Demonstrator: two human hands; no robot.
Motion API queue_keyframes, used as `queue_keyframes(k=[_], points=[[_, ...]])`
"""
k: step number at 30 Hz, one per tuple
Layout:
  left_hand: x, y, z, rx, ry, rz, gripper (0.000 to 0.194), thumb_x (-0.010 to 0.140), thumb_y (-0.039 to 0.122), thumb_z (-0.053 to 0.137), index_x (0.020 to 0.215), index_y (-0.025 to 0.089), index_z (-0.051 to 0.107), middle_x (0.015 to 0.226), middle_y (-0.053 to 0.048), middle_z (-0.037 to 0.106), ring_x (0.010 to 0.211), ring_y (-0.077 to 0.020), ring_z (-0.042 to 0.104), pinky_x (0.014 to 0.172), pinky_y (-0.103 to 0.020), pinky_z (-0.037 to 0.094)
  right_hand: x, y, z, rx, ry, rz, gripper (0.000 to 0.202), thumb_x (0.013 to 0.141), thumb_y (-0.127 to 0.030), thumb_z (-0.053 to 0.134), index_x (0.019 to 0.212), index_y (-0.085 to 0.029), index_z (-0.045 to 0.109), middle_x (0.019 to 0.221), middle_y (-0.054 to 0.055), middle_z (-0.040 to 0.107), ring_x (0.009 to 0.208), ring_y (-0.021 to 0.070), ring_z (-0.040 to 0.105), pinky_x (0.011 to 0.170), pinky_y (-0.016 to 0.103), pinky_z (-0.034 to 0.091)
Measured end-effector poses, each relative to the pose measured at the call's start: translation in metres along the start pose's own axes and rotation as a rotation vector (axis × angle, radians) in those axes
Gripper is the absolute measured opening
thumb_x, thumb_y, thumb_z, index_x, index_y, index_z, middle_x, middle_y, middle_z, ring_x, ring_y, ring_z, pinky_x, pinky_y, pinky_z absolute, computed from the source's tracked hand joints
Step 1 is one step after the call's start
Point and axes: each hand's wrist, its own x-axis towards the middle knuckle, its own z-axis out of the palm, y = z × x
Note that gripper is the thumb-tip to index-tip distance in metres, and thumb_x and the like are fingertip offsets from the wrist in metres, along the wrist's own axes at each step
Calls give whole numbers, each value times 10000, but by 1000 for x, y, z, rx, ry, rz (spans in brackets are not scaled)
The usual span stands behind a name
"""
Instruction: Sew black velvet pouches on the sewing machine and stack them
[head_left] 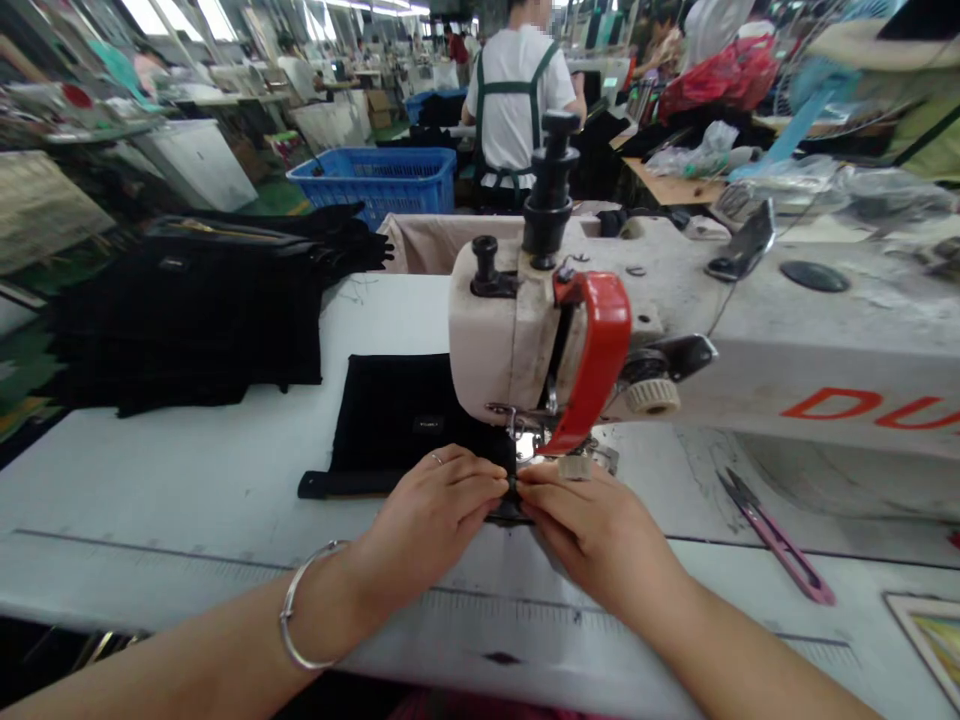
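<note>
A black fabric panel with a small label lies flat on the white table, its right part under the head of a sewing machine. Along the panel's near edge runs a narrow black strip. My left hand, with a ring and a bangle, presses its closed fingers on the strip just left of the needle area. From the right, my right hand pinches the same edge, its fingertips almost meeting the left ones. The cloth between the fingertips is mostly hidden.
Pink thread snips lie right of my right hand. A pile of black fabric pieces covers the table's back left. Behind the table stands a blue plastic basket, near a person in a white shirt. A printed ruler crosses the front.
</note>
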Motion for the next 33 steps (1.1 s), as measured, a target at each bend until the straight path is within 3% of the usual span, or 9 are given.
queue_keyframes(k=[4,11,23,33], points=[[2,-4,0,-17,3,22,128,960,161,557,984,171,682,997,-13,746,912,-154,675,878,-290,533,1,-1,0,-4,9,-12,151,954,-132,546,1024,-149,680,1015,85,714,982,225,651,856,391,530],[10,-14,-3,-52,-118,46,132,940,138,575,964,171,700,1034,-3,733,949,-151,658,938,-296,494,4,-1,-1,-51,21,-13,145,944,-132,552,997,-147,686,1082,100,704,937,247,650,816,409,546],[27,-28,1,-5,-91,45,141,929,155,567,887,187,698,920,3,739,892,-157,669,884,-291,507,8,17,7,-156,-4,33,165,935,-127,553,1025,-150,689,1067,122,708,975,264,670,843,413,561],[30,-33,4,79,-98,64,142,936,188,561,863,192,683,886,-12,717,885,-175,660,898,-320,494,12,16,7,-214,18,65,212,926,-131,542,1068,-177,693,1054,104,709,940,268,653,818,399,552]])
